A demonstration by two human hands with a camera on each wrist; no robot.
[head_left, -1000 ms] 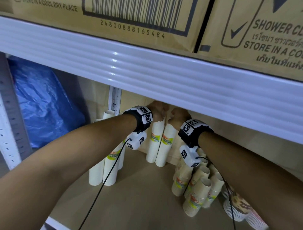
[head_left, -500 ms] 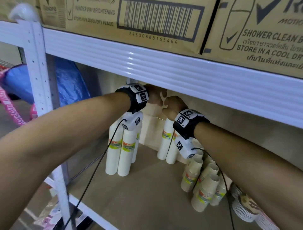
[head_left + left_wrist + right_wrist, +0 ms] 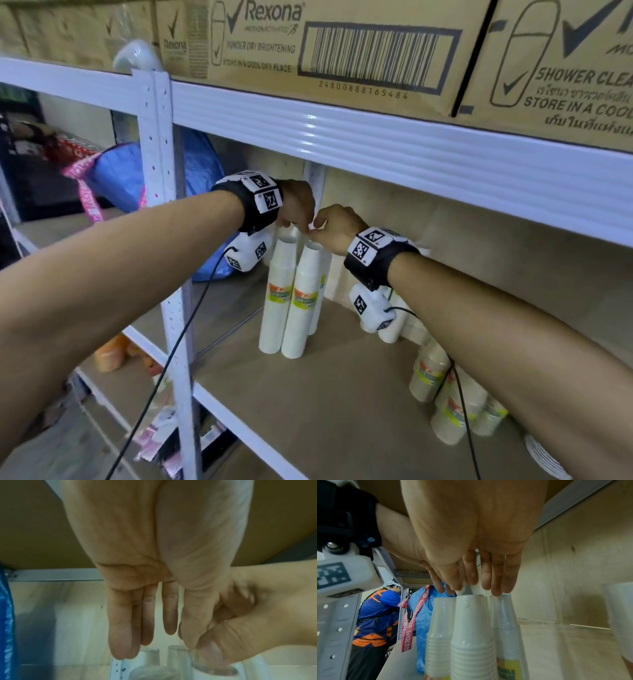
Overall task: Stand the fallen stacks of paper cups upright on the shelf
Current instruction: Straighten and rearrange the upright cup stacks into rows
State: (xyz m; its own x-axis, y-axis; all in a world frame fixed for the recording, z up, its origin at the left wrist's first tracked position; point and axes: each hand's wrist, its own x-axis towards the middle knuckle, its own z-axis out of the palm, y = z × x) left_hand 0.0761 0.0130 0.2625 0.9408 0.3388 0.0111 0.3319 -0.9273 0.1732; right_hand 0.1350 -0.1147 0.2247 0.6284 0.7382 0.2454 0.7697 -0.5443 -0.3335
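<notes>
Three tall white cup stacks (image 3: 291, 298) stand upright together at the left of the shelf board (image 3: 342, 394). Both hands meet over their tops. My left hand (image 3: 289, 224) hangs just above them with straight fingers (image 3: 123, 635) pointing down. My right hand (image 3: 317, 233) rests its straight fingertips (image 3: 496, 588) on the stack tops (image 3: 471, 601), its thumb (image 3: 212, 650) on one rim. More upright white stacks (image 3: 394, 329) stand at the back wall behind my right wrist. Brown cup stacks (image 3: 442, 394) lean at the right.
The upper shelf beam (image 3: 411, 154) hangs low over my hands, with cardboard boxes (image 3: 342, 51) on it. A white upright post (image 3: 161, 205) stands left, a blue bag (image 3: 120, 178) beyond it. Paper plates (image 3: 544, 455) lie bottom right. A person in a blue-orange shirt (image 3: 376, 615) stands far left.
Both hands have left the two white stacks at the back wall and moved left to the tops of the group of three. The view has shifted left with them.
</notes>
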